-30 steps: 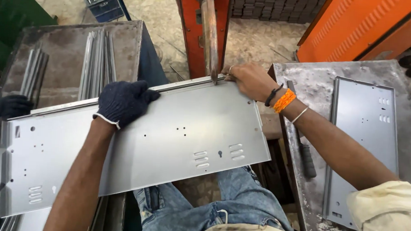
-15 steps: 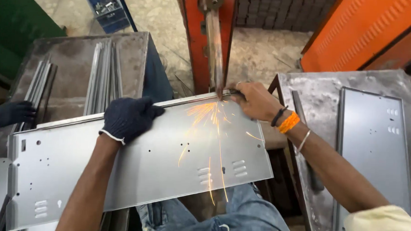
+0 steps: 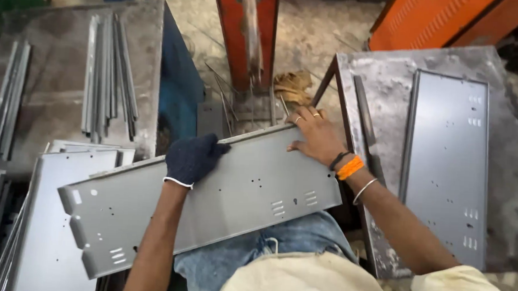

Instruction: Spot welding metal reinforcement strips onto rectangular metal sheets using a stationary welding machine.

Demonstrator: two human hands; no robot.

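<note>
Across the lap, both hands flat on the grey metal panel (image 3: 222, 201): gloved left hand (image 3: 191, 158) gripping its far edge, bare right hand (image 3: 315, 136) spread.

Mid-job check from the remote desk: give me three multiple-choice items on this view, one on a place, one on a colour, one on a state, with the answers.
1. Where does the finished grey panel lie?
A. on the metal table to the person's right
B. on the floor by the green machine
C. across the person's lap

2. What colour is the glove on the left hand?
A. orange
B. dark blue
C. white

3. How is the right hand on the long sheet-metal panel?
A. lifted clear of it
B. gripping a tool
C. bare, resting flat on its far edge

Answers: 1 A, it lies flat on the worn table; 2 B, the knit glove is dark blue; 3 C, fingers spread on the panel.
</note>
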